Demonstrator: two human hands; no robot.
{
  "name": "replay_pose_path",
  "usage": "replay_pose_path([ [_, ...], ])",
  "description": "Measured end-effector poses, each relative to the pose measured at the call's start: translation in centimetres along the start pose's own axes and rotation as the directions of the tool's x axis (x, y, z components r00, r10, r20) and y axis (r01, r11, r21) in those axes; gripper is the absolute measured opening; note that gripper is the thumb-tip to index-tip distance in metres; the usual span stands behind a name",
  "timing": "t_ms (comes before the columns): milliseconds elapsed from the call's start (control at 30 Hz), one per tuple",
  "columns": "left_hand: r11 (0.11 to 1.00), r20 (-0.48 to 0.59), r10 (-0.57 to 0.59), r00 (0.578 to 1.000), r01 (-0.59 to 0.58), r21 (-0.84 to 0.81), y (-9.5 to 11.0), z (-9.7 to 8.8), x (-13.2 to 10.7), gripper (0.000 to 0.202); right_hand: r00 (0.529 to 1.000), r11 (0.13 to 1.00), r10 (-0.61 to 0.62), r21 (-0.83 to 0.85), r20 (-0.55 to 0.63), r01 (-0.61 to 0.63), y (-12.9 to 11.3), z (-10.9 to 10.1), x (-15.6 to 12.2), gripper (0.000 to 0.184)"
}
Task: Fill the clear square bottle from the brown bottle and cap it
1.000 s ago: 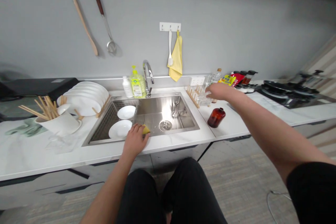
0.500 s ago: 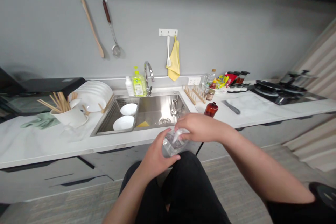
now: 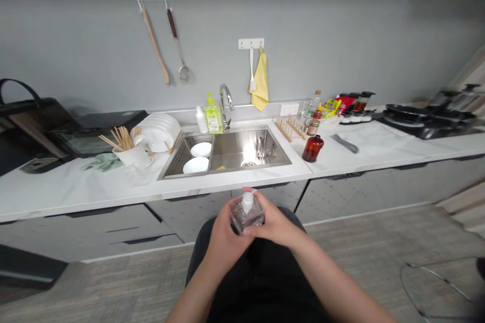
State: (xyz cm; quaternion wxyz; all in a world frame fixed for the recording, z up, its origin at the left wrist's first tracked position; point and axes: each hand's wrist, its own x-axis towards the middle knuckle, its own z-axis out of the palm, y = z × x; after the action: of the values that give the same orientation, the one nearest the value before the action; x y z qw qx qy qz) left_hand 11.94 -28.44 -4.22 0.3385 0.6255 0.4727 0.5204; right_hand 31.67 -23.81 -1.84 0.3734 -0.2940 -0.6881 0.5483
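- Left hand (image 3: 226, 231) and right hand (image 3: 277, 224) clasp clear pump bottle (image 3: 245, 218) from opposite sides, probably for steadiness.
- Bottle's on near side of sink (image 3: 238, 144), off the countertop (image 3: 212, 186).

From the clear bottle (image 3: 247, 212), 12 o'clock's pretty open, over the front edge into the sink (image 3: 237, 146). White bowls (image 3: 196, 165) clog 10 to 11, faucet (image 3: 226, 122) sticks up near 11:30. Amber bottle (image 3: 312, 149) blocks 1:30, wooden rack (image 3: 283, 129) at 1; just a skinny bench (image 3: 337, 164) strip between amber bottle and sink.
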Motion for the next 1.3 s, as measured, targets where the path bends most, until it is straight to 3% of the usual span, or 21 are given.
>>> replay_pose_path([
  [133,0.975,0.072,0.151,0.986,-0.16,0.153,2.2,-2.3,-0.3,0.086,0.994,0.988,0.013,0.157,-0.113,0.004,0.2,0.4,-0.9,0.107],
  [200,0.977,0.163,0.186,0.969,-0.2,0.071,3.4,-3.7,-0.2,0.083,0.988,0.988,0.016,0.152,-0.152,0.007,-0.2,0.2,-1.5,0.1],
  [267,0.983,0.212,0.186,0.959,-0.183,-0.033,4.4,-4.3,0.0,0.068,0.989,0.992,0.001,0.124,-0.148,0.017,-0.4,0.0,-2.0,0.098],
  [367,0.988,0.242,0.152,0.958,-0.144,-0.05,5.2,-3.5,0.4,0.049,0.992,0.998,-0.024,0.063,-0.121,0.031,-0.5,0.0,-2.4,0.094],
  [533,0.994,0.228,0.091,0.969,-0.073,-0.085,4.9,-1.6,1.1,0.036,0.994,1.0,-0.012,-0.016,-0.11,0.01,-0.2,0.2,-2.7,0.084],
  [667,0.995,0.211,0.067,0.975,-0.05,-0.087,3.9,-1.2,1.2,0.033,0.991,0.999,0.011,-0.041,-0.132,-0.017,0.0,0.1,-3.0,0.09],
  [733,0.998,0.138,0.041,0.99,-0.034,-0.051,3.1,-0.6,1.2,0.028,0.985,0.996,-0.008,-0.09,-0.172,-0.007,0.2,0.2,-3.1,0.099],
  [867,0.988,-0.038,-0.066,0.997,0.06,-0.143,1.1,1.3,1.0,0.05,0.979,0.991,-0.038,-0.133,-0.202,0.011,0.6,0.6,-3.0,0.109],
  [1033,0.928,0.058,-0.05,0.997,0.067,-0.365,0.4,1.8,0.4,0.075,0.972,0.991,-0.033,-0.136,-0.233,0.001,0.5,0.0,-3.0,0.097],
  [1233,0.965,-0.017,-0.031,0.999,0.026,-0.26,1.2,1.2,1.0,0.075,0.979,0.981,-0.018,-0.194,-0.203,-0.023,0.1,-0.2,-3.1,0.101],
  [1300,0.968,0.057,-0.012,0.998,0.026,-0.25,1.8,1.1,0.9,0.079,0.984,0.98,-0.038,-0.2,-0.174,0.002,0.1,0.0,-3.0,0.093],
])
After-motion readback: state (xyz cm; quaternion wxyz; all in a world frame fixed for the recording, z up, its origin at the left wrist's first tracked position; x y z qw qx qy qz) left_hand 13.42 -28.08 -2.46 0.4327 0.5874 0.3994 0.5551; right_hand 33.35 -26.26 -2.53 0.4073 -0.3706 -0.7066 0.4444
